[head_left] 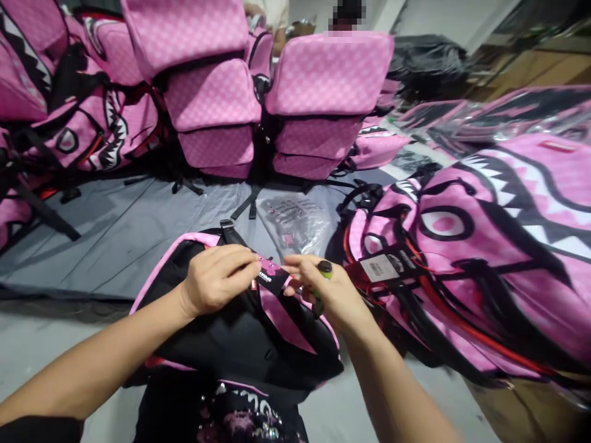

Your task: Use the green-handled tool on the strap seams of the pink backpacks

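A black backpack with pink edging (212, 344) lies in front of me, its back panel facing up. My left hand (224, 278) is closed on a black strap piece with a pink print and white lettering (272, 277), which stands up from the bag. Held in my right hand (335, 295) is a small green and black tool (322, 284), its kind partly hidden by the fingers. The right fingertips are at the other end of the strap piece. A pink shoulder strap section (284, 320) runs below it.
Pink checked bags (330, 74) stand stacked at the back. Shark-face backpacks (508, 203) with a hang tag (383, 269) lie close on the right. A clear plastic bag (300, 224) rests on the grey table cover (106, 227). Another person (277, 15) is partly visible behind.
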`<state>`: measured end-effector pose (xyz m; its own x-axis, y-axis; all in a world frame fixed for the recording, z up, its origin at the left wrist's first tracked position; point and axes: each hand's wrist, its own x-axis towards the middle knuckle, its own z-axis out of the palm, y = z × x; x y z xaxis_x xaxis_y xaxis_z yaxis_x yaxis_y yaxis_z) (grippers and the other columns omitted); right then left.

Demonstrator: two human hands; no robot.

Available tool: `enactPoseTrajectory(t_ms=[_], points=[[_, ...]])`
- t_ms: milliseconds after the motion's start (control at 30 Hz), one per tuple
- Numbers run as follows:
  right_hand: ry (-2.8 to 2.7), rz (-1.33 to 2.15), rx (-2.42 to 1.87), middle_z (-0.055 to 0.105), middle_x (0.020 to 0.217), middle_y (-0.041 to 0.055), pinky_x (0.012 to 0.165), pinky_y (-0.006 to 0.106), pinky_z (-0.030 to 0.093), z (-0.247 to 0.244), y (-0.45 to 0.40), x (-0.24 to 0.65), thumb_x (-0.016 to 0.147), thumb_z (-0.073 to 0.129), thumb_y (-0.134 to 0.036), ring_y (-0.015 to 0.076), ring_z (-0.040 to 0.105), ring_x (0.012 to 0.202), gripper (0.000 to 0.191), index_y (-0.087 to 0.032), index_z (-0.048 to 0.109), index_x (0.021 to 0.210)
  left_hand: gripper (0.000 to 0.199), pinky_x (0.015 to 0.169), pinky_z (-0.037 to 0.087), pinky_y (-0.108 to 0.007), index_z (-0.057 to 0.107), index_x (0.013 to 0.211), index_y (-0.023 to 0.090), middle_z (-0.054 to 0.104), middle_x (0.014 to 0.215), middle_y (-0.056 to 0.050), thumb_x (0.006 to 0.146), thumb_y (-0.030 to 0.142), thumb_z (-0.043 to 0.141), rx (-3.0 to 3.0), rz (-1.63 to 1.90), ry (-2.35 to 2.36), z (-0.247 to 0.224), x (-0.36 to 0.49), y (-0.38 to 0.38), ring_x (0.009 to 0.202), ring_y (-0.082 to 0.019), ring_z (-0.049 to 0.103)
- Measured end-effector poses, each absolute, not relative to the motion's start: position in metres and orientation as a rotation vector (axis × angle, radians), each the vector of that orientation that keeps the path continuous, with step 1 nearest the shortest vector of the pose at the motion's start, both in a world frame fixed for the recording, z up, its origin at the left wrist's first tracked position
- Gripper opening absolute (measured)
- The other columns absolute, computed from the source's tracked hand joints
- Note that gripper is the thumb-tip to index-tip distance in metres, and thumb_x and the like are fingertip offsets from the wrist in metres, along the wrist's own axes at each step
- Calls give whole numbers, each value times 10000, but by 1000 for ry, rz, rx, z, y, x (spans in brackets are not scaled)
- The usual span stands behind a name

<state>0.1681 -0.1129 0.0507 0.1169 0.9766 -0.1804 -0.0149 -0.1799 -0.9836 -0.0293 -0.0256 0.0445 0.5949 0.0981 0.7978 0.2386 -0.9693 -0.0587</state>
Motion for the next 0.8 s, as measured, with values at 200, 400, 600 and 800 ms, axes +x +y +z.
enactPoseTrajectory(t_ms=[200, 400, 600, 800], points=[[-1288, 1410, -1415, 622, 600, -7, 478, 220, 358, 44, -80, 158, 730, 735, -535, 102, 508, 499, 387, -162, 648, 785, 304, 999, 530, -362, 624, 1177, 223, 704, 1150, -62, 880, 165, 645, -2589, -1154, -422, 23, -83, -31, 1217, -198, 594], [-1743, 679, -1516, 734, 900, 55, 785, 307, 493, 26, -46, 121, 880, 569, -278, 205, 680, 855, 192, -189, 736, 910, 409, 1076, 413, -610, 603, 1260, 200, 398, 1497, -197, 884, 353, 653, -2691, -687, -1390, -31, -144, -35, 1406, -391, 356], [-2474, 527, -1760, 766, 891, 49, 720, 271, 480, 21, -27, 72, 824, 535, -74, 224, 717, 835, 350, -236, 732, 1065, 228, 1139, 365, -568, 640, 1098, 211, 339, 1489, -150, 870, 212, 653, -2719, -986, -1188, -62, -157, -35, 1409, -328, 363], [-2890, 362, -1734, 731, 994, 124, 756, 284, 503, 16, -20, 52, 868, 467, -41, 247, 696, 926, 310, -156, 718, 1009, 662, 1146, 383, -543, 413, 1406, 223, 194, 1608, -192, 836, 378, 711, -2557, -1121, -1549, -78, -174, -37, 1476, -369, 294]])
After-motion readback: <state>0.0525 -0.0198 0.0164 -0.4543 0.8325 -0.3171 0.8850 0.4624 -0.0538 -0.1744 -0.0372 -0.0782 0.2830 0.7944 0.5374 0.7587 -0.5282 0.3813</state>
